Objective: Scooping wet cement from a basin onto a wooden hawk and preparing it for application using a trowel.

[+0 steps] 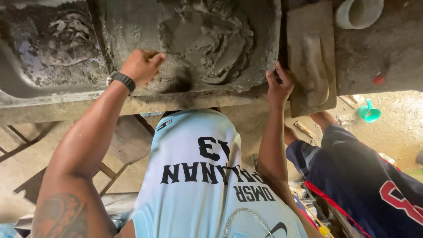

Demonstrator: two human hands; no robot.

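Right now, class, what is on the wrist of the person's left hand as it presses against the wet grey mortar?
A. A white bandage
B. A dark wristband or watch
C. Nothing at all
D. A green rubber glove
B: a dark band wraps the wrist just below the left hand, which is bare and closed against the wet mortar.

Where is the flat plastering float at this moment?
In the head view the flat float lies at the upper right, on the grey surface beside the mound of wet mortar, just right of the right hand and below a white pipe.

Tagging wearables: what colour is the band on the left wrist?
Black wristband with a pale metal clasp, clearest in the head view.
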